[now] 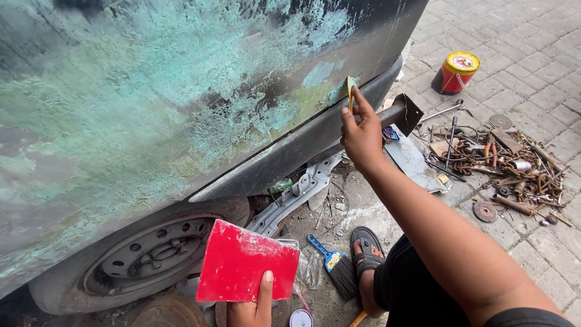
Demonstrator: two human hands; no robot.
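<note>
Head view, looking down at a vehicle's side. The right hand point(362, 136) is raised at centre, fingers pinched together on a small yellow spreader point(350, 89), whose edge touches the lower part of the body panel point(151, 103). The panel is dark, with wide patches of pale green filler; a fresher green smear lies just left of the spreader. The left hand point(254, 306), at the near edge, is clamped on a red mixing board point(245, 261), thumb laid over its lower face; whitish traces mark the board's upper corner. Behind the board, near left, stands the wheel point(145, 257) with a dark steel rim. On the ground below the sill lie a grey metal bracket point(296, 194) and a blue-handled brush point(333, 266), the brush just beside the person's sandalled foot point(366, 248). At far right, on the paved floor point(532, 54), sits a red tin with a yellow lid point(457, 71); nearer, a heap of rusty chains and tools point(502, 163).
</note>
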